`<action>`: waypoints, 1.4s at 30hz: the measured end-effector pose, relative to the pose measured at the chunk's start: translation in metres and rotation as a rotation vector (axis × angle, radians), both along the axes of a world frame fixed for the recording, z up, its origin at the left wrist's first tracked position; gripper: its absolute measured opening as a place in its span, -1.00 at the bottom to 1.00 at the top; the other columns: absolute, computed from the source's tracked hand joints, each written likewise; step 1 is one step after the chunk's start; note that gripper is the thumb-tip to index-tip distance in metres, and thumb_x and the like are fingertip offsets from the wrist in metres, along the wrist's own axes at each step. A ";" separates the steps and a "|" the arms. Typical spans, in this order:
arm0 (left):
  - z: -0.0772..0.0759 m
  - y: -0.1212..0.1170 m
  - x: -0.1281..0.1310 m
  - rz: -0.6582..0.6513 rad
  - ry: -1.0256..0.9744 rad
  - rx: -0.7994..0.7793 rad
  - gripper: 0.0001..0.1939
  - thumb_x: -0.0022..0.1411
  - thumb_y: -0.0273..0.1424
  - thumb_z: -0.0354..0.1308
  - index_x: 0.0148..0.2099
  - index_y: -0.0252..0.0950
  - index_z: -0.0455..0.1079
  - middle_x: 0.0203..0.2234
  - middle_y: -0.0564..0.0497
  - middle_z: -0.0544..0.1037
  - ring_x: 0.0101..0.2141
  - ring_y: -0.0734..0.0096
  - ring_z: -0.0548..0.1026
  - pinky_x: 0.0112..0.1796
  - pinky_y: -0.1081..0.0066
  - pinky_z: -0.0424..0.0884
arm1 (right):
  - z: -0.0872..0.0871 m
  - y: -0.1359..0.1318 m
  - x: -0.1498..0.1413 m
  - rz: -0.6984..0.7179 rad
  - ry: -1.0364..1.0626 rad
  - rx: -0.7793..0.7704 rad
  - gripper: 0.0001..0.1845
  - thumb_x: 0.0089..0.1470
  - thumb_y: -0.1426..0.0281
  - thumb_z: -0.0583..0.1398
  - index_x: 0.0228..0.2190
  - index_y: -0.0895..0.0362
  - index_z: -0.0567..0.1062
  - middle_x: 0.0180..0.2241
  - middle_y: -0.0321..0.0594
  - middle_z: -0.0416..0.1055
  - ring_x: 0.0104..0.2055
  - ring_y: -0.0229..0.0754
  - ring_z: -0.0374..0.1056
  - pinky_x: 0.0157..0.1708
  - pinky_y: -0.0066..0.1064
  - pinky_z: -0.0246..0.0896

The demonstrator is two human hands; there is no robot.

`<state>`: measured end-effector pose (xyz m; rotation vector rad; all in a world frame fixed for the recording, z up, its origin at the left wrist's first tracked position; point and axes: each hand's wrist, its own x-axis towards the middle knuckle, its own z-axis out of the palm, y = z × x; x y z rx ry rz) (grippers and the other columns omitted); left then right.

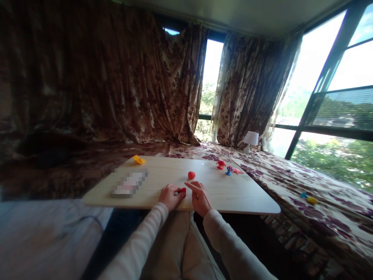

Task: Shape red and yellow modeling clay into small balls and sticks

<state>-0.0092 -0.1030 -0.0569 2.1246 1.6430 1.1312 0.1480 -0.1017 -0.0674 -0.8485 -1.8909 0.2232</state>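
Note:
Near the front edge of the table [163,165], my left hand [170,197] pinches a small red piece [183,192] between thumb and fingers. Its exact kind is too small to make out. My right hand [200,197] hovers just to the right, open, with the index finger stretched toward the left and nothing visible in its grasp. Part of its palm side is hidden from me. A round red lump [191,175], ball-like, rests on the table just beyond both hands, touched by neither.
At the table's right lie a red toy figure [220,165], a blue one [229,170] and a pinkish-red piece [237,171]. A yellow item [139,159] is at the far left, above a blurred-out rectangular object [129,183]. A white lamp [251,140] stands beyond, near the curtains.

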 end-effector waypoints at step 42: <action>0.008 -0.012 0.009 -0.142 0.432 0.052 -0.59 0.23 -0.26 -0.11 0.12 -0.07 0.26 0.15 -0.04 0.26 0.13 0.18 0.16 0.13 -0.03 -0.06 | 0.003 0.016 0.050 -0.492 -0.147 -0.312 -0.75 0.06 0.42 0.06 -0.43 0.11 0.54 -0.39 -0.22 0.47 -0.37 -0.23 0.35 -0.36 -0.47 0.11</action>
